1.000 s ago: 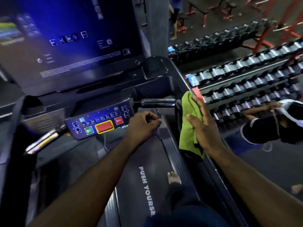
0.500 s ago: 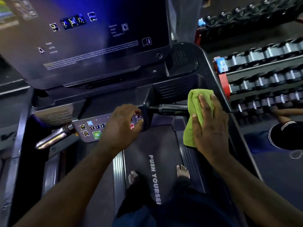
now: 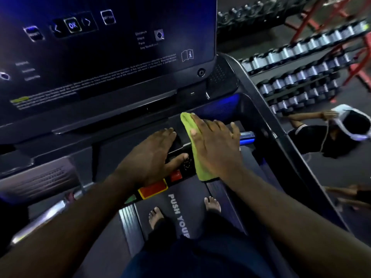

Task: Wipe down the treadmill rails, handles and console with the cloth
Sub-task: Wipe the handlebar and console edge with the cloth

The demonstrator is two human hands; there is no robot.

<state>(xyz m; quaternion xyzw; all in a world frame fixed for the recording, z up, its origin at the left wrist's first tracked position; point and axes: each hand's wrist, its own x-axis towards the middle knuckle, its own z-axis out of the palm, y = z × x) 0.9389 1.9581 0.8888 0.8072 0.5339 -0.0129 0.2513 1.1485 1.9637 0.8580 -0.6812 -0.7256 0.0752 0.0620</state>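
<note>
Half a second ago my right hand (image 3: pixel 216 149) held the lime-green microfibre cloth (image 3: pixel 197 163) out at the right end of the dark round crossbar handle (image 3: pixel 248 137). It has since come inward, and its fingers are straight and slightly fanned, pressing the cloth flat on the right part of the black button panel (image 3: pixel 180 145) below the big dark console screen (image 3: pixel 112 47). My left hand (image 3: pixel 152 157), curled over the buttons before, now lies flat just beside it, thumb out. The cloth is folded long, its far corner poking past my fingertips and its near edge hanging over the panel's front.
</note>
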